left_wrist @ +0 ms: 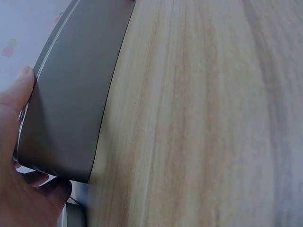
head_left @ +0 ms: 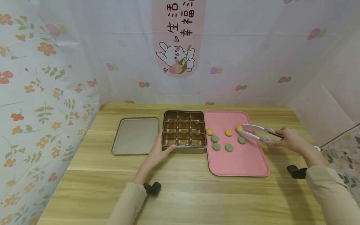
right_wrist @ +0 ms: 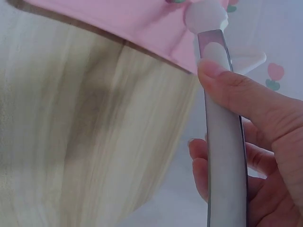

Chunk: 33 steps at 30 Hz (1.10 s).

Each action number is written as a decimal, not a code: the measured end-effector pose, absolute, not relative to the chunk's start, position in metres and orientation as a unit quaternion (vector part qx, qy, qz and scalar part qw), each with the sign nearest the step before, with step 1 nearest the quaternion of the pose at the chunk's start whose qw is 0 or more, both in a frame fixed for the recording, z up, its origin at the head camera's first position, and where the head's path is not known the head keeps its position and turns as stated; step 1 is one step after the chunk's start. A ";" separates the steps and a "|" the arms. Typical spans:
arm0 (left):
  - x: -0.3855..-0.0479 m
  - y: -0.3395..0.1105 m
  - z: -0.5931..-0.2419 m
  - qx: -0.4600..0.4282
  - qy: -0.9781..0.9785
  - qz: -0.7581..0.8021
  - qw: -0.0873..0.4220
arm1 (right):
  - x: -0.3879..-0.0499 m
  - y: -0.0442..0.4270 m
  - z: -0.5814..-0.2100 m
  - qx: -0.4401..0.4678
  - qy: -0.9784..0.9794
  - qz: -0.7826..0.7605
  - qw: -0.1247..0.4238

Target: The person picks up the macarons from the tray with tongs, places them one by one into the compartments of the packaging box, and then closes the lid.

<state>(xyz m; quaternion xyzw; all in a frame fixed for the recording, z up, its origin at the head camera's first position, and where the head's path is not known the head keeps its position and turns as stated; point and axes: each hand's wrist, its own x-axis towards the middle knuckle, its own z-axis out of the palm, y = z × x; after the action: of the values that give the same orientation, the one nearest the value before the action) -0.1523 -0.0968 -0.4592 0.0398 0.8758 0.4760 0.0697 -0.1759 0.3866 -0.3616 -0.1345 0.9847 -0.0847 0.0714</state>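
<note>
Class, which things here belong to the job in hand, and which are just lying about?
Seem part of the job:
tongs in the right hand
yellow macarons
green macarons
pink tray
nine-compartment box, left hand at its corner

Seem just lying about:
flat metal lid or tray, untouched
rabbit-print cloth backdrop

Against the left fingers, the tin looks like smooth metal with a dull satin finish; its insert, just beside them, resembles thin, glossy plastic. The lid, left of those fingers, seems smooth metal, faintly sheened. In the right fingers, the tongs look metallic and smooth, with white plastic-looking tips. Left of them, the tray appears matt plastic, the cookies matt too. Below both sets of fingers, the table shows softly shiny wood grain; beyond, the curtain is creased cloth.
</note>
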 end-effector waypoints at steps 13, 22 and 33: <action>-0.152 -0.099 -0.460 0.042 0.874 0.478 0.074 | -0.172 0.349 -0.340 -0.162 0.979 -0.115 0.049; -0.152 -0.098 -0.460 0.040 0.874 0.479 0.074 | -0.168 0.311 -0.324 -0.215 0.967 -0.131 0.037; -0.153 -0.098 -0.461 0.041 0.874 0.479 0.072 | -0.168 0.272 -0.316 -0.273 0.955 -0.101 0.053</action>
<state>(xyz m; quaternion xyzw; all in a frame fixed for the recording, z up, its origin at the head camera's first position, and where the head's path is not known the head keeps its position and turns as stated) -0.1526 -0.0978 -0.4606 0.0406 0.8741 0.4787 0.0718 -0.1677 0.2722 -0.3163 -0.2735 0.9551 -0.1010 0.0529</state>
